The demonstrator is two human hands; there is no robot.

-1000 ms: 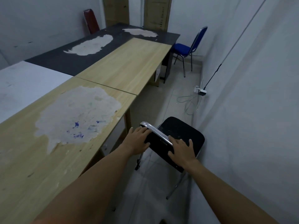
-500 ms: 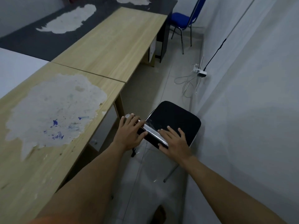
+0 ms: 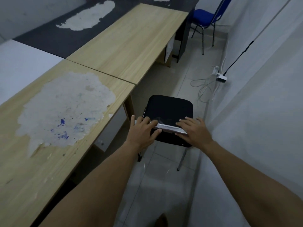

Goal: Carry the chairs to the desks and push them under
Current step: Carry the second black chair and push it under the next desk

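Here's the black chair (image 3: 168, 108), standing in the narrow aisle between the near wooden desk (image 3: 54, 161) and the white wall (image 3: 262, 104). Its backrest is on the person's side and the seat points away, down the aisle toward the blue chair (image 3: 205, 17) at the far end. So its front-to-back line runs along the desk edge, not into it, and no part of the seat is under the top.

The seat's left side sits just beside the desk's corner leg (image 3: 129, 107). On the right there's only a slim strip of tile before the wall. Ahead of the seat the tiled floor (image 3: 177, 79) is open as far as the loose cables (image 3: 201, 86) and the white adapter (image 3: 221, 78) by the wall. A second wooden desk (image 3: 131, 43) carries the row on beyond the first.

Now the hands, both on the chrome rail (image 3: 168, 128) along the top of the backrest. The left hand (image 3: 142, 133) grips it at the left end: fingers bent over the rail, thumb pressed on the near face, index finger out to the side. The right hand (image 3: 195, 131) lies across the right end, fingers spread and nearly straight, resting over the rail rather than wrapped round it. One chrome rear leg (image 3: 181, 159) shows below, its foot on the tile.
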